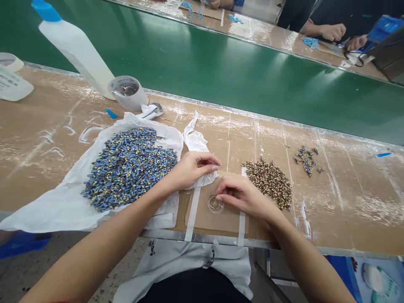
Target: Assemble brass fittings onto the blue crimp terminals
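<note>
My left hand [195, 169] is closed in a pinch, with a tiny dark piece barely showing at its fingertips; its kind cannot be made out. Beside that hand spreads a big pile of small blue, yellow and dark pieces [129, 168] on white paper [67, 210]. The pinched thumb and finger of my right hand [240, 194] are at the rim of a small clear round dish [216, 205]. Whatever they hold, if anything, is hidden. That dish rests on a cardboard sheet [205, 221]. Right of my right hand lies a heap of small brownish-gold pieces [271, 184].
A little group of blue-and-dark pieces [307, 160] lies farther right. At the back left stand a white bottle with a blue cap [78, 50] and a tape roll [132, 99]. Beyond the green belt [221, 63], another person's hands [334, 33] are over blue pieces.
</note>
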`<state>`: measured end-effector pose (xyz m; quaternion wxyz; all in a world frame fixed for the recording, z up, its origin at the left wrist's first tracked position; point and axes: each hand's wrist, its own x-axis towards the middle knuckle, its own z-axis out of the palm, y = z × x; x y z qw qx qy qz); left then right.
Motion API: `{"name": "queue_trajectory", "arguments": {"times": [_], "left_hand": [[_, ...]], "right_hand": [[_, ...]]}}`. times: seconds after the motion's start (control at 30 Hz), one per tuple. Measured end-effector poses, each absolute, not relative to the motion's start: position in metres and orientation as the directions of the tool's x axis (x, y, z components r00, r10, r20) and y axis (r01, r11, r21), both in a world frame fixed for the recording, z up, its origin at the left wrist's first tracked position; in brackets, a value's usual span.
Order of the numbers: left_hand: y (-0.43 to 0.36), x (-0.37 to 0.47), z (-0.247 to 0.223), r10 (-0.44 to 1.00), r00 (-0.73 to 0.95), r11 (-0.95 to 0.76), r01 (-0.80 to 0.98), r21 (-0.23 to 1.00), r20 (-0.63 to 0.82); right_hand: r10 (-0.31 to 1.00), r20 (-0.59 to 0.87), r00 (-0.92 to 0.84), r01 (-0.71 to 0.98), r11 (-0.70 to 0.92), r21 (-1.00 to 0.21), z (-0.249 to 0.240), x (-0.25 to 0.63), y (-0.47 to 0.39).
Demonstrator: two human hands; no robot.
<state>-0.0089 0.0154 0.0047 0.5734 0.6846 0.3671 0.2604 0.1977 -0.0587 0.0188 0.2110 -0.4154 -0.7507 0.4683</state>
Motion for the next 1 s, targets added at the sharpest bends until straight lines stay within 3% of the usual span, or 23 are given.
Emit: {"name": "queue_trajectory", "arguments": {"times": [0.2, 0.63, 0.8, 1.0], "left_hand": [[0.012, -0.007, 0.000, 0.774, 0.629, -0.032, 0.153, 0.988, -0.072], [0.013, -0.006, -0.003, 0.794, 0.602, -0.022, 0.174, 0.985, -0.088], [0.012, -0.005, -0.001, 0.769, 0.620, 0.075, 0.151, 0.986, -0.154], [0.011, -0.004, 0.001, 0.767, 0.630, -0.014, 0.203, 0.979, -0.120]], "right_hand": [[0.778, 0.049, -0.627, 0.352, 0.339, -0.872, 0.023, 0.195, -0.059], [0.750, 0.102, -0.654, 0.408, 0.463, -0.787, 0.027, 0.195, -0.060], [0.782, 0.076, -0.618, 0.350, 0.360, -0.865, 0.026, 0.194, -0.061], [0.918, 0.053, -0.393, 0.249, 0.162, -0.955, 0.027, 0.204, -0.062]]}}
